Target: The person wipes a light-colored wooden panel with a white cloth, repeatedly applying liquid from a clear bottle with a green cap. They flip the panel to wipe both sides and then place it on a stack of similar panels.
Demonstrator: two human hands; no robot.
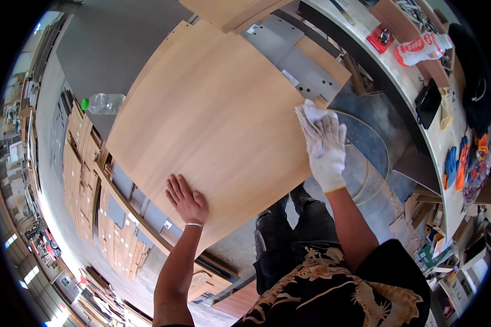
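A large light-brown wood-grain panel (pixel 218 120) lies flat in front of me. My left hand (pixel 188 203) is bare and rests on its near left part, palm down with the fingers stretched out. A thin bracelet circles that wrist. At the panel's right edge, my right hand (pixel 328 150) wears a white knitted glove with a yellow cuff trim. It presses a bunched white cloth (pixel 309 122) against the edge; the fingertips are partly hidden by the cloth.
Grey panels with drilled holes (pixel 294 60) lie beyond the right edge. A clear bottle with a green cap (pixel 103 103) is at the left. On the right bench (pixel 373 54) are a white-and-red bottle (pixel 423 50), a black phone-like device (pixel 428 103) and gloves. Stacked boards (pixel 114 234) stand lower left.
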